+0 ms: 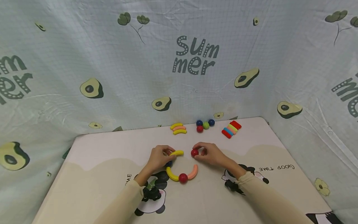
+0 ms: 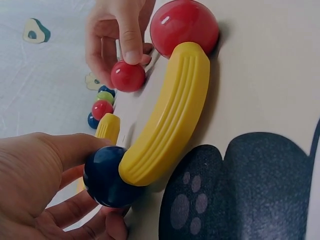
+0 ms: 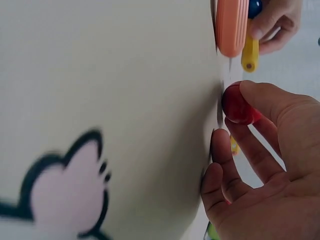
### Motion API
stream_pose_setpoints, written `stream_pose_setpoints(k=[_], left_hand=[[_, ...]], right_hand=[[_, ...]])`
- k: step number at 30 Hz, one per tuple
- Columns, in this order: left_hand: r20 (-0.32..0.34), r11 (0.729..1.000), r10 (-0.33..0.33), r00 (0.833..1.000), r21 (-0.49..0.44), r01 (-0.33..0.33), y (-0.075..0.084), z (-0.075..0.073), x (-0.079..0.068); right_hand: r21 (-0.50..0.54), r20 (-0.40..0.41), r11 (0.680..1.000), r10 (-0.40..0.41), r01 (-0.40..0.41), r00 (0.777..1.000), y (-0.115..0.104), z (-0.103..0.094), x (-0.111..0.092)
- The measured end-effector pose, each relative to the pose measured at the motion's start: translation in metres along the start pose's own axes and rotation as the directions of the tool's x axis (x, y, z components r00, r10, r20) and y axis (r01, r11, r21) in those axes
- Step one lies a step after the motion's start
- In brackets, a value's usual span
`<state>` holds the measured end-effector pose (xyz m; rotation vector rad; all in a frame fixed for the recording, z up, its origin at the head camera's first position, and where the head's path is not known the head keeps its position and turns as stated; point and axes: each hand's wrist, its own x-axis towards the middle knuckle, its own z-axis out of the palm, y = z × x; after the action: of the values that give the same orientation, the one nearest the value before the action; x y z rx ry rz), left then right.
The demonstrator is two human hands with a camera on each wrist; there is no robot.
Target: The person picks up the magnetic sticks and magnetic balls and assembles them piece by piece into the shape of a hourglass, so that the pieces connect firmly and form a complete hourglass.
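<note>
My left hand (image 1: 158, 158) pinches a yellow curved ridged piece (image 1: 179, 152), partly hidden by the fingers. Just below it a dark blue ball (image 2: 106, 175) rests on the table, close to the same hand. Between thumb and fingers of my right hand (image 1: 212, 154) is a red ball (image 1: 194, 152), at table level to the right of that piece. An open curve continues beneath: from the blue ball runs another yellow curved piece (image 1: 172, 175), then a second red ball (image 1: 183, 178), then a salmon curved piece (image 1: 193, 172).
At the back of the table (image 1: 106, 149) lie yellow and salmon curved pieces (image 1: 179, 132), a cluster of blue, green and red balls (image 1: 206, 125), and a row of coloured sticks (image 1: 231, 129). A printed curtain (image 1: 134, 68) hangs behind.
</note>
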<state>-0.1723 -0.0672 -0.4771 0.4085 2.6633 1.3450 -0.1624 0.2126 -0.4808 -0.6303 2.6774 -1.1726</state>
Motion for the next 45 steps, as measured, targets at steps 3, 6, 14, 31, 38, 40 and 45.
stream_pose_setpoints(k=[3,6,14,31,38,40,45], left_hand=[[-0.001,1.0,-0.005,1.0,-0.003,0.005,0.0,0.001,-0.001],[-0.003,1.0,-0.009,1.0,-0.001,0.009,0.0,0.003,-0.001],[-0.011,1.0,-0.008,1.0,0.014,0.008,0.001,0.005,-0.003],[-0.026,0.999,-0.026,0.999,0.028,0.027,0.004,0.01,-0.002],[-0.046,0.999,-0.035,0.998,0.029,0.037,0.005,0.009,-0.002],[-0.052,0.999,-0.041,0.998,0.028,0.042,0.005,0.009,-0.002],[-0.054,0.998,-0.051,0.997,0.021,0.052,0.005,0.008,-0.003]], right_hand=[[0.007,0.026,1.0,0.013,-0.014,1.0,-0.004,0.004,0.003],[0.015,0.045,1.0,0.026,-0.026,0.999,-0.008,0.007,0.005],[0.008,0.041,1.0,-0.015,0.015,0.999,-0.01,0.013,0.008],[-0.013,0.041,0.999,-0.04,0.041,0.998,-0.009,0.017,0.013],[-0.023,0.048,0.999,-0.025,0.026,0.999,-0.011,0.016,0.019],[-0.025,0.048,0.999,-0.021,0.022,0.999,-0.011,0.016,0.021],[-0.029,0.045,0.999,-0.018,0.019,0.999,-0.012,0.018,0.023]])
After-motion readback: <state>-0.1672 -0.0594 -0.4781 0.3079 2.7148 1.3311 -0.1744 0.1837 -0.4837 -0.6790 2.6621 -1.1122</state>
